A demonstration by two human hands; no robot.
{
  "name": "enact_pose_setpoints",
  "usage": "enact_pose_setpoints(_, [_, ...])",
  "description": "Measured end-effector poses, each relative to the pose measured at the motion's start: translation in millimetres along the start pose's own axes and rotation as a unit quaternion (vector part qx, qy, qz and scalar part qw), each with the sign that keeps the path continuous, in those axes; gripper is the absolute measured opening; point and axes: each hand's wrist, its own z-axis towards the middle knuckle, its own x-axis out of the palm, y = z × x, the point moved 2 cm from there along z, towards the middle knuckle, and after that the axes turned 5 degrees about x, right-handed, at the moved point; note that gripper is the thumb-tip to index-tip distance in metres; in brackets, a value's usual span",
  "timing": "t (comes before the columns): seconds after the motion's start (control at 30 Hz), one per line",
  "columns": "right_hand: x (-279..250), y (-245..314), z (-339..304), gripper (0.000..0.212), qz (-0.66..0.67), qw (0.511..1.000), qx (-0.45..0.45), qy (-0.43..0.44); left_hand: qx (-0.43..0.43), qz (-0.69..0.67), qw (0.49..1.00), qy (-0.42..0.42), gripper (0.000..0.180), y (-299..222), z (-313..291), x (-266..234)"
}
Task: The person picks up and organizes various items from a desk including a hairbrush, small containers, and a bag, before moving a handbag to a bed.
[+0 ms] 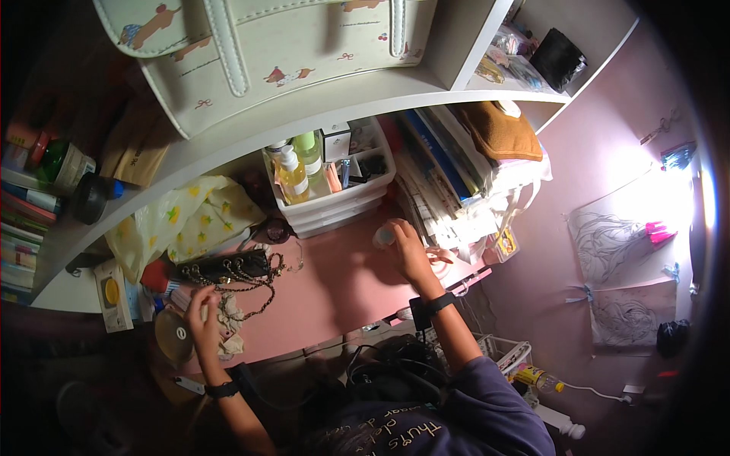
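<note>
My right hand (411,257) is over the pink desk (327,304), its fingers closed round a small whitish, rounded thing (383,237); the fingers partly cover it, so its kind is unclear. At the left end of the desk, my left hand (202,318) is loosely curved and seems to hold nothing. Crumpled pale tissues (230,323) lie just right of it. Above them sits a black chain-strap bag (228,267), its chain looping over the desktop. A round tan lidded tin (174,337) is left of my left wrist.
A white organizer (334,210) with pump bottles stands at the back. Right of it are stacked books and papers (445,175) under a brown pouch (498,131). A lemon-print plastic bag (186,220) fills the back left. A white shelf (304,112) overhangs the desk, carrying a cream handbag (304,45).
</note>
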Motion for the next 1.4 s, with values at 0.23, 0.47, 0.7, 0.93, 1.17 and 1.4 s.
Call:
enact_pose_setpoints(0.23, [37.0,-12.7,-4.6,0.05,-0.034,0.982,0.181,0.039,-0.045,0.024,0.991,-0.122,0.028,0.6,-51.5,-59.0])
enact_pose_setpoints(0.47, [60.2,-63.0,-11.3,0.036,-0.055,0.979,0.189,0.045,-0.072,0.023,0.987,-0.142,0.025,4.8,-90.0,-73.1])
enact_pose_setpoints(0.7, [36.3,-11.2,-13.9,0.043,-0.039,0.988,0.144,0.035,-0.065,0.011,0.983,-0.172,0.024,15.0,-116.0,-93.8])
enact_pose_setpoints(0.93, [44.1,3.9,-17.0,0.041,-0.076,0.988,0.118,0.058,-0.063,0.018,0.979,-0.192,0.025,20.5,-123.1,-106.8])
enact_pose_setpoints(1.17, [72.8,10.5,-12.8,0.035,-0.072,0.994,0.062,0.052,-0.072,0.023,0.975,-0.209,0.024,24.5,-121.1,-116.5])
enact_pose_setpoints(1.4, [98.1,13.9,-8.8,0.032,-0.033,0.995,0.045,0.088,-0.081,0.001,0.971,-0.223,0.024,30.0,-117.8,-120.1])
